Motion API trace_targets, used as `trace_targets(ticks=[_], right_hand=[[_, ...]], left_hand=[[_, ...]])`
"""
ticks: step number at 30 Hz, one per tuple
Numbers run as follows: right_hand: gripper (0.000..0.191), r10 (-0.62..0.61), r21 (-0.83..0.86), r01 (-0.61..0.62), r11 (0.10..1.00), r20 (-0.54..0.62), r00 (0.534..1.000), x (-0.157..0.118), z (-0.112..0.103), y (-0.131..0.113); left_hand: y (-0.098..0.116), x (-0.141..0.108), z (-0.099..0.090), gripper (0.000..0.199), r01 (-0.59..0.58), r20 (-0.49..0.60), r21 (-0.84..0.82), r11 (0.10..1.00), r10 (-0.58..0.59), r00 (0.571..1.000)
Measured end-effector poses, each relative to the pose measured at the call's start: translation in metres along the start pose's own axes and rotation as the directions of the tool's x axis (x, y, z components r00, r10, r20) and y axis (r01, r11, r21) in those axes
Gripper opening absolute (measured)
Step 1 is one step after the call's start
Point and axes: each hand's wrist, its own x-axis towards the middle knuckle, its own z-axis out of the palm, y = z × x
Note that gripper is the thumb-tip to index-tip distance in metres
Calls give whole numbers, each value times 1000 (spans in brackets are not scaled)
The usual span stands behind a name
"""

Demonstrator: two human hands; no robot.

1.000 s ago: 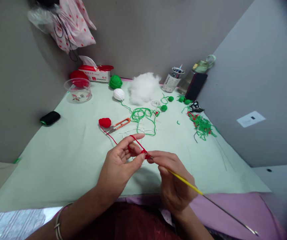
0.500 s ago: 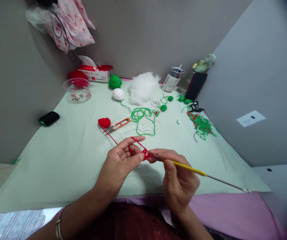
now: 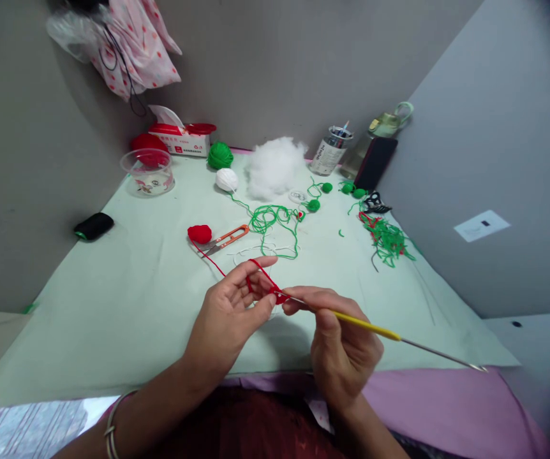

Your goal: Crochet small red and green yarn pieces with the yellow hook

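My left hand (image 3: pixel 231 312) pinches a small red crochet piece (image 3: pixel 279 296) between thumb and fingers, and red yarn runs over its raised index finger. That strand leads back to a red yarn ball (image 3: pixel 200 234) on the table. In my right hand (image 3: pixel 344 338) is a crochet hook (image 3: pixel 365 325) with a yellow handle, held like a pen. Its tip meets the red piece, while the other metal end points down to the right. Fingers hide part of the piece. Orange-handled thread snips (image 3: pixel 230 237) lie just beyond my left hand.
Loose green yarn (image 3: pixel 270 220) lies ahead of my hands, with white stuffing (image 3: pixel 276 169) behind it. Green and red scraps (image 3: pixel 390 242) are heaped at right. A clear tub (image 3: pixel 148 175), tissue box (image 3: pixel 186 141), pen can (image 3: pixel 331 152) and bottle (image 3: pixel 383 127) stand toward the back.
The hook has slid slightly, its free end now a little farther right and lower. The red piece has tilted between my fingers. Both hands stay in nearly the same place.
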Motion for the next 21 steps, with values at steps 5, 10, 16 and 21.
trace_targets(ticks=[5,10,16,21], right_hand=[[26,-18,-15,19,1000,18,1000,1,0,-1],[30,-52,-81,55,995,44,998,1,-2,-3],[30,-102,-197,124,973,117,988,2,-3,-3],[26,-201,-206,223,953,124,972,1,-1,-2]], left_hand=[[0,1,0,45,-2,3,31,1000,2,1000],[-1,1,1,42,-34,-12,66,997,35,999],[-10,-1,-1,30,-239,-49,300,923,266,963],[-14,0,-5,27,-354,2,384,853,383,924]])
